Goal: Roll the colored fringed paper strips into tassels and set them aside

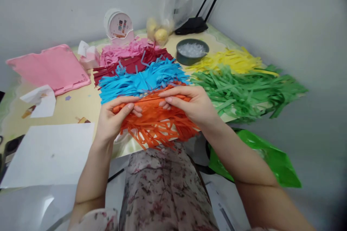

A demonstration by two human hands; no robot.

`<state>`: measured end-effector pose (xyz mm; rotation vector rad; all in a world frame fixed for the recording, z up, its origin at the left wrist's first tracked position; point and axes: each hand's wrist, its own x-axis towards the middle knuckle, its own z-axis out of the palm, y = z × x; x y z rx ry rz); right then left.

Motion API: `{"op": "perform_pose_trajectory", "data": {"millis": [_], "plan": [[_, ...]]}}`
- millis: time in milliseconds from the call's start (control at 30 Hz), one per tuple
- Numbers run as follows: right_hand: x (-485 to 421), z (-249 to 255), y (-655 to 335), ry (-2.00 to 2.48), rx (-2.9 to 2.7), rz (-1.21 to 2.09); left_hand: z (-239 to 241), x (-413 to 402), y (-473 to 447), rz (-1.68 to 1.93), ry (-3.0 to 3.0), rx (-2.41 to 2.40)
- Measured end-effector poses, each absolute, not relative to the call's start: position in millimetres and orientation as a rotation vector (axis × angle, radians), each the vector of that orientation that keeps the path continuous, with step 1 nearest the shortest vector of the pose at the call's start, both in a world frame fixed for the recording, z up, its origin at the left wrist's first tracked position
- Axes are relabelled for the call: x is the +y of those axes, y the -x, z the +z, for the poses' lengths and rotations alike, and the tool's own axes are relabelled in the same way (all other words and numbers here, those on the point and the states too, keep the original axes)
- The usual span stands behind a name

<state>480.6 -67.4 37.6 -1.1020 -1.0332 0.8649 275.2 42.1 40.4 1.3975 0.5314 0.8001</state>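
Note:
Both hands pinch the upper edge of an orange paper fringe (154,113), whose cut strips hang down over the table's front edge. My left hand (115,115) grips its left end between thumb and fingers. Toward the right end, my right hand (189,104) holds the same edge, thumb below and fingers on top. Just behind lies a blue paper fringe (141,81), then a dark red fringe (132,63) and a pink fringe (121,52). A green fringe (230,86) and a yellow fringe (233,61) lie on the right.
A dark bowl (189,57) of whitish bits stands behind the fringes. Farther back are a router (192,25), a bag with yellow fruit (161,36) and a white tub (119,25). On the left lie a pink case (51,68) and white paper (48,155). A green bag (257,155) hangs low right.

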Motion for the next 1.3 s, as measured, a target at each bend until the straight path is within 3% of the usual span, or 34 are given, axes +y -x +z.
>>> {"op": "perform_pose_trajectory", "data": {"millis": [300,533,800,967,1067,1167,1300], "plan": [[-61,32,-484,1.092,-1.037,0.868,29,46,-274,0.843,-1.459,0.405],[-77,56,-487,1.086,-1.643,0.335,71,44,-256,0.686,-2.165,0.448],[-81,63,-490,1.05,-1.979,0.243,71,47,-279,0.45,-2.362,0.355],[-72,78,-507,1.256,-1.881,0.461,57,51,-278,0.768,-2.698,0.44],[-53,78,-510,1.361,-1.778,0.751,42,56,-277,0.966,-2.687,0.386],[-36,67,-506,1.244,-1.682,1.107,27,60,-276,1.092,-2.676,0.383],[-31,56,-493,1.116,-1.39,1.224,18,60,-283,1.244,-2.642,0.496]]}}
